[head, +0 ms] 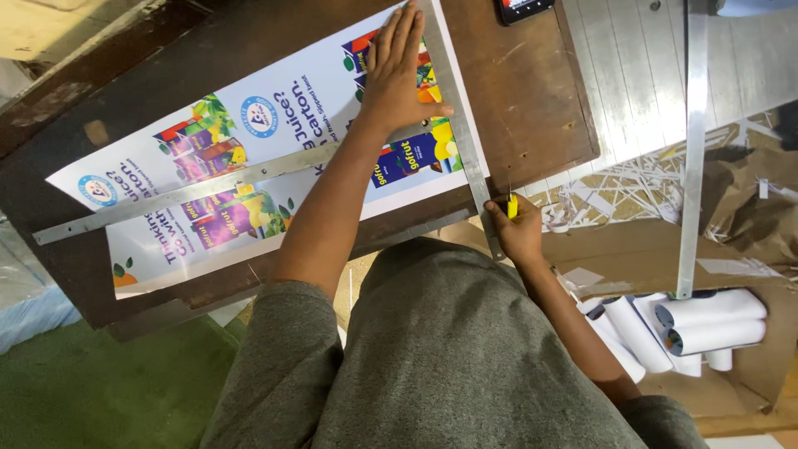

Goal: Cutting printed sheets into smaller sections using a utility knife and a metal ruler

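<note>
A printed poster sheet (274, 116) with juice carton pictures lies on a dark wooden board (532, 91). A metal L-shaped square ruler (459, 133) rests on the sheet, one arm (183, 195) running left across it. My left hand (399, 71) presses flat on the sheet and the ruler's corner, fingers spread. My right hand (517, 233) grips a yellow utility knife (512, 205) at the near end of the ruler's long arm, blade against its edge.
A long metal straightedge (692, 150) lies at the right over paper offcuts (632, 191). Rolled white sheets (698, 328) sit on cardboard at lower right. A dark phone (524, 8) lies at the board's far edge. Green floor (100, 391) at lower left.
</note>
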